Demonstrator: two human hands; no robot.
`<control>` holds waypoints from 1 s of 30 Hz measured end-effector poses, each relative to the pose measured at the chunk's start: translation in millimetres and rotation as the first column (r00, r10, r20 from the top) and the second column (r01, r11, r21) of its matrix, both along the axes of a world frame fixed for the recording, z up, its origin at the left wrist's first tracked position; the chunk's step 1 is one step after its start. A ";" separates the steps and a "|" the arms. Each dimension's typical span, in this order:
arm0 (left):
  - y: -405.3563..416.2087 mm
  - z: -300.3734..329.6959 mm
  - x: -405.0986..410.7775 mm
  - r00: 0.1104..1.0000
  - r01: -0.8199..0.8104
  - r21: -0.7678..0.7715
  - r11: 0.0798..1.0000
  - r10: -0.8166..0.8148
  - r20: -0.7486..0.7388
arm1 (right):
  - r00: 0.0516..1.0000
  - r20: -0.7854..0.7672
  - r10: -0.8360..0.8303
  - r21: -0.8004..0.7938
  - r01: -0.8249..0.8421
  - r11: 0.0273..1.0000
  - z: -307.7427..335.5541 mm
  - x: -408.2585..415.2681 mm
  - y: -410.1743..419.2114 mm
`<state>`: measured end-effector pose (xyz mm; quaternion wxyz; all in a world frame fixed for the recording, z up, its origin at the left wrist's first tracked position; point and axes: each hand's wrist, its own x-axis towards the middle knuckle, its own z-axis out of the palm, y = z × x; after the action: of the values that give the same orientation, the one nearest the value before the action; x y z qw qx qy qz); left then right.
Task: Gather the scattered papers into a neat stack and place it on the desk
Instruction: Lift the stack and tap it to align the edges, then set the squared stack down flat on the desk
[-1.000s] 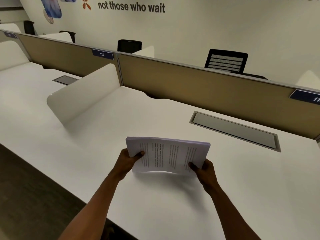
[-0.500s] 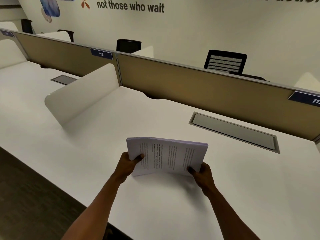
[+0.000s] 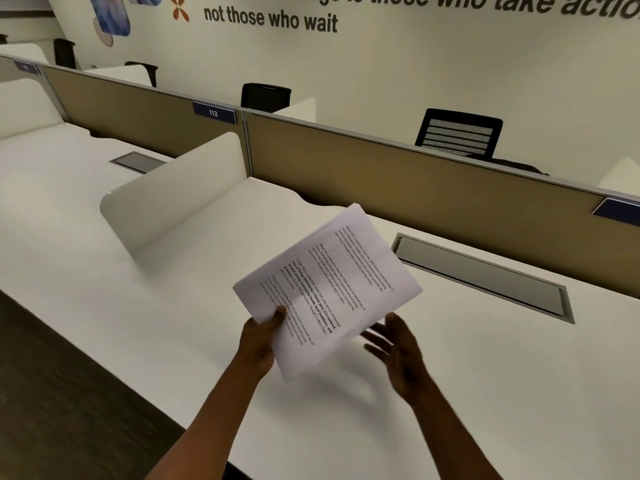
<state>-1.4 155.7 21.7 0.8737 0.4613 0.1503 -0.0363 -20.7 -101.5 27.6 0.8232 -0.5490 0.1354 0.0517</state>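
A stack of white printed papers [image 3: 332, 285] hangs tilted above the white desk [image 3: 485, 375], its long side running from lower left to upper right. My left hand [image 3: 259, 337] grips the stack at its lower left corner, thumb on the top sheet. My right hand [image 3: 394, 344] is just below the stack's right edge, palm up with fingers spread, holding nothing; whether its fingertips touch the paper I cannot tell.
A grey cable hatch [image 3: 481, 275] is set into the desk to the right of the papers. A white side divider [image 3: 173, 199] stands to the left, a tan partition [image 3: 415, 181] runs along the back, and black chairs [image 3: 457, 133] sit behind it.
The stack was held by both hands, upright on the desk. Now my right hand has let go and opened, and my left hand has lifted and turned the stack diagonally.
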 end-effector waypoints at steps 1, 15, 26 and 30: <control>-2.8 0.9 -1.4 1.000 -0.016 -0.028 0.999 0.016 -0.012 | 0.998 0.024 0.063 0.016 -0.064 0.998 2.7 -2.3 15.8; 82.7 -0.5 41.2 0.960 -0.169 0.842 0.512 0.280 0.023 | 0.993 0.039 0.113 -0.180 -0.104 0.978 9.7 53.9 83.8; 132.5 -5.1 108.4 0.994 0.095 0.802 0.590 -0.019 -0.103 | 0.961 -0.152 0.232 -0.495 -0.278 0.823 -22.0 96.0 142.1; 139.0 -18.0 113.8 0.994 0.114 0.871 0.477 -0.051 -0.102 | 0.980 -0.194 -0.040 -0.679 -0.105 0.727 -30.0 102.4 177.2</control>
<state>112.4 294.8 3.7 0.5093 0.8469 0.1525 -0.0107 81.7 75.7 -2.4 0.5438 -0.8085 0.2151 0.0660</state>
